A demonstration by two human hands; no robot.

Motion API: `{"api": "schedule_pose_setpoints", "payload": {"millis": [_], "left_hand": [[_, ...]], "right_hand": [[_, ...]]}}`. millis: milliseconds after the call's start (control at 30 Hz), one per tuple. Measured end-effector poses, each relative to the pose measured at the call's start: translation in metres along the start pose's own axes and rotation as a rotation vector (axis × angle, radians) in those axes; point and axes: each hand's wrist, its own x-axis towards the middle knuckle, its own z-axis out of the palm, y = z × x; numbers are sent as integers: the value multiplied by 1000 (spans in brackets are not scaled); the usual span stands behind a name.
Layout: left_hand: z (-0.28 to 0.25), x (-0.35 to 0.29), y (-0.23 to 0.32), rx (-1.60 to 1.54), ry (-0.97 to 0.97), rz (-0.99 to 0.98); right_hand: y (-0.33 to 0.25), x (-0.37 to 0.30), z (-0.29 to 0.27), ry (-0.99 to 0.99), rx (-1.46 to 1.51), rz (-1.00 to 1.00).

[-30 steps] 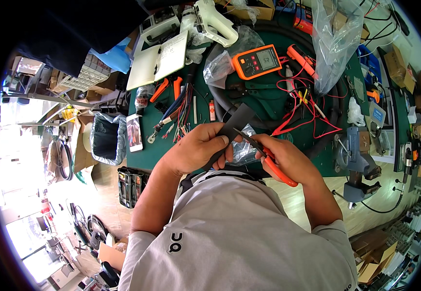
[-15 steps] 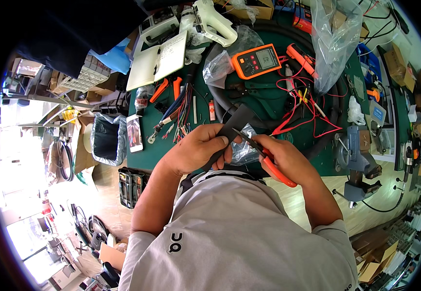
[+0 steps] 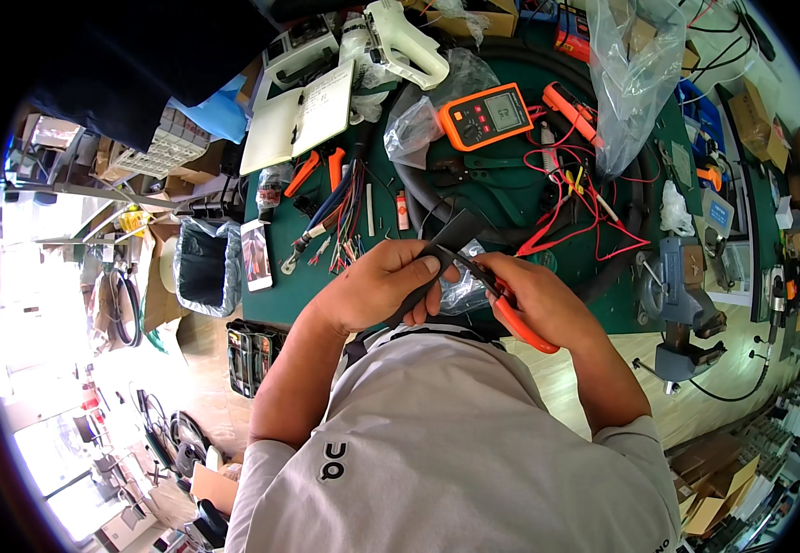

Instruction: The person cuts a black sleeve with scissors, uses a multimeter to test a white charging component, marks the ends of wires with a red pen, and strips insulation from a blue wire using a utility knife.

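My left hand [image 3: 380, 288] is closed around a flat black strip, which looks like wide heat-shrink tubing [image 3: 456, 231]. The strip's upper end slants up and to the right beyond my thumb; its lower end runs down toward my waist. In my right hand [image 3: 544, 302] are scissors with red-orange handles [image 3: 526, 329]. Their dark blades point up and left, at the strip's edge right beside my left fingertips. Whether the blades have cut into the strip I cannot tell. Behind both hands lies a crumpled clear plastic bag [image 3: 464, 293], partly hidden.
On the green table [image 3: 317, 301] lie an orange multimeter [image 3: 486, 117] with red leads, a bundle of coloured wires [image 3: 349, 207], a phone [image 3: 256, 255] and an open notebook [image 3: 326, 106]. A vise [image 3: 686, 286] stands at the right edge, a lined bin [image 3: 206, 263] at the left.
The scissors have shifted slightly left, and their handles have swung a little up. The strip's upper end has turned and looks narrower. Both hands keep their hold.
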Motion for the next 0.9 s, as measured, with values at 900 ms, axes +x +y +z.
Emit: {"api": "schedule_pose_setpoints", "payload": {"millis": [900], "left_hand": [[-5, 13, -10, -56, -62, -55]], "right_hand": [[5, 5, 2, 27, -6, -51]]}}
